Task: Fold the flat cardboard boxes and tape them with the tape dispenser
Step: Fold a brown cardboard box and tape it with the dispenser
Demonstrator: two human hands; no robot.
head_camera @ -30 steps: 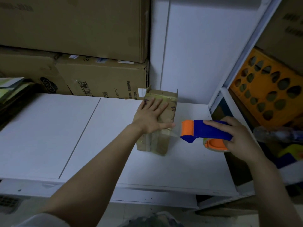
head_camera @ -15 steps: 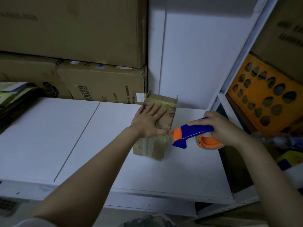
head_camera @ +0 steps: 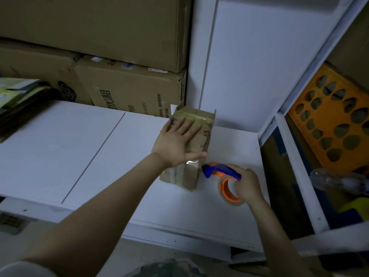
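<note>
Left hand [head_camera: 175,142] is lying flat on top of the small cardboard box [head_camera: 199,121]. Fingers are straight and spread, thumb reaching along the near top edge. It's pressing down, not grasping anything.

Right hand [head_camera: 248,184] is clenching the tape dispenser [head_camera: 221,170], fingers curled round the blue handle. The orange tape roll [head_camera: 227,191] is hanging just below my knuckles. The dispenser's nose is pointing at the box's near right corner. I can't tell whether it's actually touching the cardboard; it's dim there.

Versus half a second ago:
- The dispenser is sitting lower in the frame. It was level with my left thumb at the top edge and is now down beside the box's near right side.
- The right hand is lower too, now at lower centre-right of the frame.
- The left hand is staying put, still flat on the lid.

The box is sitting at frame centre, on the right part of the white table [head_camera: 60,148]. It's just in front of the white wall panel [head_camera: 249,66] and right of the big cartons [head_camera: 129,90] stacked in the upper left.

It's looking brown and worn, with yellowish old tape across the top and purple scribbles. Two short flaps are standing up at the far end. A shiny clear tape strip [head_camera: 192,163] is catching light under my thumb and running down the near face.

An orange crate [head_camera: 335,124] is showing at the right edge of the frame, with a clear bottle [head_camera: 339,181] below it.
</note>
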